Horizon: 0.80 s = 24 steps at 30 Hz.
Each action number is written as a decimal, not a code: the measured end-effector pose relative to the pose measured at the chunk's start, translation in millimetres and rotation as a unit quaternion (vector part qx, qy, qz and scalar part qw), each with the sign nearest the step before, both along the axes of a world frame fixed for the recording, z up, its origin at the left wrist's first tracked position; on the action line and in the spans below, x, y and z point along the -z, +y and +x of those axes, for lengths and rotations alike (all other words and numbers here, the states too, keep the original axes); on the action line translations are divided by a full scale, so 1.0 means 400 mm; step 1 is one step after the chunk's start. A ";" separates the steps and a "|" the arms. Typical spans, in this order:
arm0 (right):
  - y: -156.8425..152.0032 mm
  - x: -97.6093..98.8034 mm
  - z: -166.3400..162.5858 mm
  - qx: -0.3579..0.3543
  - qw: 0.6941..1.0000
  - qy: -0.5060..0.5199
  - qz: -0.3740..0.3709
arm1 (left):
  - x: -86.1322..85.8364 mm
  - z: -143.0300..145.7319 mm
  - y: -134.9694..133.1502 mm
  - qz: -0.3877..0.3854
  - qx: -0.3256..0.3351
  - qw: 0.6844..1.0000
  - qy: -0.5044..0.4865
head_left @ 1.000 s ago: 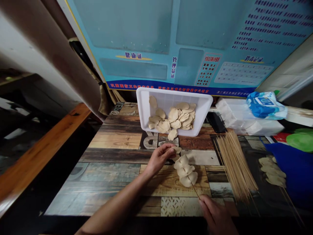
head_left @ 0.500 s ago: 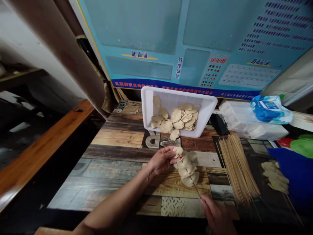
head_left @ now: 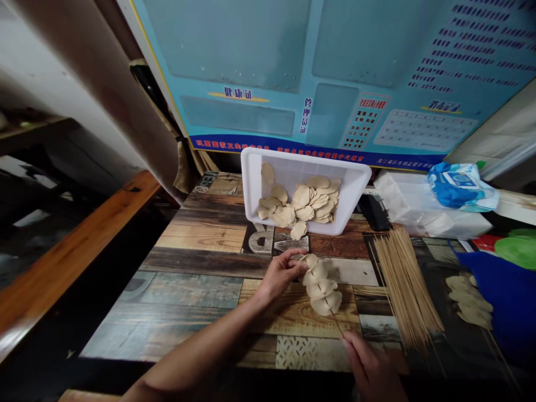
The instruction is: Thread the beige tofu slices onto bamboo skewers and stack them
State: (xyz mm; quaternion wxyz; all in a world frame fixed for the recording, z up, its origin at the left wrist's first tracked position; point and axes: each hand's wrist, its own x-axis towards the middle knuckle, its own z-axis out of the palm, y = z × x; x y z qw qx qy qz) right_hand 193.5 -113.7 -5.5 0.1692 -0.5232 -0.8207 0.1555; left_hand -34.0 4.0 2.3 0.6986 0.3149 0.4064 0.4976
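A thin bamboo skewer (head_left: 336, 325) carries several pale round food slices (head_left: 321, 285) above the patterned table. My right hand (head_left: 371, 365), near the bottom edge, pinches the skewer's lower end. My left hand (head_left: 281, 274) pinches the topmost slice at the skewer's tip, fingers closed on it. Behind them a white plastic tray (head_left: 255, 187) leans tilted against the wall and holds a heap of loose slices (head_left: 304, 205). One slice (head_left: 298, 230) hangs over the tray's front lip.
A fan of loose bamboo skewers (head_left: 404, 285) lies to the right. Finished skewers (head_left: 471, 304) rest beside a blue bag (head_left: 502, 290). White packets (head_left: 419, 209), a blue wipes pack (head_left: 460, 184) and a dark object (head_left: 373, 212) sit at the back right. A wooden bench (head_left: 67, 257) runs along the left.
My left hand has pushed the top slice down onto the skewer, against the others. The skewer and right hand have barely shifted.
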 end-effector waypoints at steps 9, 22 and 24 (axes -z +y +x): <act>0.006 -0.014 -0.015 0.017 1.000 0.012 0.010 | 0.002 0.010 -0.005 -0.055 0.061 0.996 -0.047; 0.025 -0.178 0.393 0.431 0.861 -0.258 -0.073 | -0.042 0.001 -0.002 -0.100 0.047 0.986 0.124; 0.022 -0.177 0.452 0.465 0.838 -0.273 -0.088 | -0.038 -0.002 -0.003 -0.102 0.044 0.986 0.124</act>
